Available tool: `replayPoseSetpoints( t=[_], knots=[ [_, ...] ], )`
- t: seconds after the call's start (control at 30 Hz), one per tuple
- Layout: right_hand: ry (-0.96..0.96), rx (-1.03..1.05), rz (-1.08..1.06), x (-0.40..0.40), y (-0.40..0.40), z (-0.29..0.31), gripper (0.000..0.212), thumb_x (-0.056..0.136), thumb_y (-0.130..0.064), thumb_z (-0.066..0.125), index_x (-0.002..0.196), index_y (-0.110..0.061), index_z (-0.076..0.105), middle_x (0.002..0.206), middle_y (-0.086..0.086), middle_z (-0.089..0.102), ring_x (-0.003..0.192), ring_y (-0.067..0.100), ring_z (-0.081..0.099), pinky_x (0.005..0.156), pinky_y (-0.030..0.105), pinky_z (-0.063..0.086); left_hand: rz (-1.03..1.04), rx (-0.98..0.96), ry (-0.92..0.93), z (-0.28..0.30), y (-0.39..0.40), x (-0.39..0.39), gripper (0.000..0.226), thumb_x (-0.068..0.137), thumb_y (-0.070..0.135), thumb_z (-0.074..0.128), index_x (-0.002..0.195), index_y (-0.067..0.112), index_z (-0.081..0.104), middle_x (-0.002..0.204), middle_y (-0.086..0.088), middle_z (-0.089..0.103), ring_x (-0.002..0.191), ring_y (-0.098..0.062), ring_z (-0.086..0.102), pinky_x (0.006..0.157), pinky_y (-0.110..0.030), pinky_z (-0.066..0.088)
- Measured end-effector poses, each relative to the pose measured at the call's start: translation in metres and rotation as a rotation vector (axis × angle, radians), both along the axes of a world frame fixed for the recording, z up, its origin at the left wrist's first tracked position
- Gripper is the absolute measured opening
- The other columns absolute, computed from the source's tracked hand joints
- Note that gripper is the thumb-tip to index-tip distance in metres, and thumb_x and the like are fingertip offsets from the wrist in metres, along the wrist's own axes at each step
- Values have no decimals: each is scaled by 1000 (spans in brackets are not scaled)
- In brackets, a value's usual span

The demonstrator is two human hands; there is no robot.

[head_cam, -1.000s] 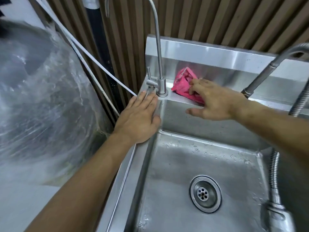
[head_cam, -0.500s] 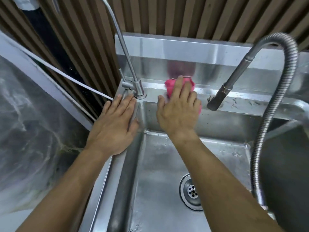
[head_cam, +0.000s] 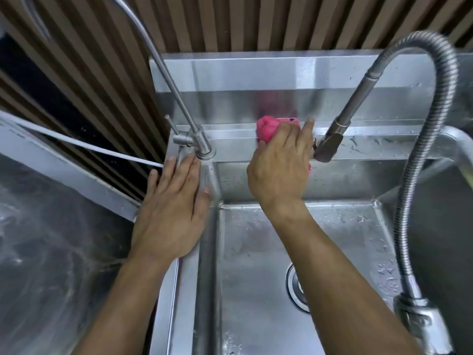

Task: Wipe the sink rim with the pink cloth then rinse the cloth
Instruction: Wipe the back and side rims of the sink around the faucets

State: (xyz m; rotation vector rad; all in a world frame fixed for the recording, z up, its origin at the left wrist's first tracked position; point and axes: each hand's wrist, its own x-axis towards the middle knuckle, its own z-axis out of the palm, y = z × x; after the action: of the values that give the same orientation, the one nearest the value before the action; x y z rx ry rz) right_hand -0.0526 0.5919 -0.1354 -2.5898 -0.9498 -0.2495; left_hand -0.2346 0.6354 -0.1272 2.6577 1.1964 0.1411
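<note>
The right hand point(head_cam: 280, 165) lay flat over the pink cloth point(head_cam: 268, 129), fingers spread and pressing it down on the far rim point(head_cam: 230, 147) of the sink, in the stretch between the thin tap point(head_cam: 202, 147) on the left and the dark spray head point(head_cam: 329, 144) on the right. Only a bunched end of the cloth showed beyond the fingertips, up against the steel back panel point(head_cam: 256, 98), and a sliver peeped out at the right edge of the palm; the rest was hidden beneath the hand. The left hand point(head_cam: 174, 208) held nothing. It rested open and flat on the left rim, fingertips just beside the base of the thin tap, as if bracing the body.

The wipe looked barely under way: beads of water sat on the rim to the right of the spray head and along the basin floor point(head_cam: 256, 265). To do this stroke well, the palm would want to keep even pressure and drag the cloth along the ledge in one long pass rather than dabbing, with the bunched end tucked into the corner where ledge meets panel. The spray head hung just beside the fingers, so the hand would likely need to slide under or around it without knocking it. The rinse was not yet due.
</note>
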Motion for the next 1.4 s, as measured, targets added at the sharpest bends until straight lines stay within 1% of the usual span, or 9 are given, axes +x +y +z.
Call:
replayPoseSetpoints(
  t=[0.1, 0.23, 0.5, 0.63, 0.8, 0.93, 1.03, 1.23, 1.4],
  knots=[
    [-52, 73, 107, -10, 3, 9, 66, 102, -24, 41, 158, 7, 27, 168, 28, 21, 159, 43, 10, 131, 49, 3, 9, -2, -8, 0, 1, 0, 70, 100, 53, 6, 164, 25, 12, 171, 13, 3, 157, -9, -9, 127, -39, -8],
    [-129, 102, 324, 8, -13, -2, 58, 105, -31, 41, 157, -7, 41, 167, 13, 35, 155, 40, 28, 130, 50, 17, 8, -17, -31, 0, 4, 1, 70, 100, 52, 12, 164, 25, 16, 171, 11, 8, 158, -11, -4, 127, -38, -7],
    [158, 45, -7, -2, -13, 7, 76, 107, -43, 37, 162, 6, 14, 168, 32, 15, 159, 44, 8, 130, 49, 10, 0, -17, -11, -1, 5, 1, 70, 100, 54, 9, 164, 26, 14, 171, 12, 7, 158, -12, -4, 127, -40, -7],
    [-154, -44, 175, -4, -20, 18, 66, 97, -12, 28, 159, 8, 23, 168, 28, 20, 159, 42, 14, 130, 49, 9, -5, -31, -25, -1, 5, 1, 70, 99, 54, 8, 164, 27, 11, 171, 14, 3, 157, -10, -8, 127, -38, -9],
    [-49, -123, 287, 17, -28, 2, 72, 101, -30, 17, 161, 8, 12, 169, 30, 11, 160, 40, 8, 131, 43, 0, -6, -28, -20, 0, 5, 2, 69, 100, 53, 10, 164, 26, 13, 171, 13, 4, 158, -12, -6, 126, -39, -9],
    [83, 97, 99, 4, -17, -8, 83, 101, -53, 42, 162, -1, 21, 170, 25, 15, 159, 43, 6, 130, 45, -1, -13, 0, 22, 1, 3, 3, 71, 99, 53, 9, 164, 24, 11, 172, 9, 5, 158, -15, -7, 126, -42, -9],
    [108, 277, -38, -11, 0, -8, 62, 101, -32, 49, 156, -4, 38, 163, 24, 33, 153, 43, 25, 129, 52, 17, 3, 11, 34, 1, 3, 5, 71, 99, 51, 5, 164, 24, 11, 172, 8, 6, 158, -17, -5, 127, -43, -7],
    [21, 182, 485, -1, 0, -9, 46, 102, -26, 47, 145, -17, 56, 151, 8, 54, 146, 36, 41, 127, 55, 22, -15, 9, 21, -1, 4, 3, 68, 101, 49, 8, 164, 23, 13, 172, 8, 7, 158, -18, -3, 127, -43, -5],
    [75, 202, 128, 14, -10, -18, 54, 102, -32, 46, 155, -20, 42, 163, 19, 37, 155, 37, 26, 124, 56, 26, -20, 6, 10, 0, 2, 2, 68, 101, 52, 5, 164, 26, 7, 171, 11, 1, 158, -14, -10, 127, -41, -9]
  ],
)
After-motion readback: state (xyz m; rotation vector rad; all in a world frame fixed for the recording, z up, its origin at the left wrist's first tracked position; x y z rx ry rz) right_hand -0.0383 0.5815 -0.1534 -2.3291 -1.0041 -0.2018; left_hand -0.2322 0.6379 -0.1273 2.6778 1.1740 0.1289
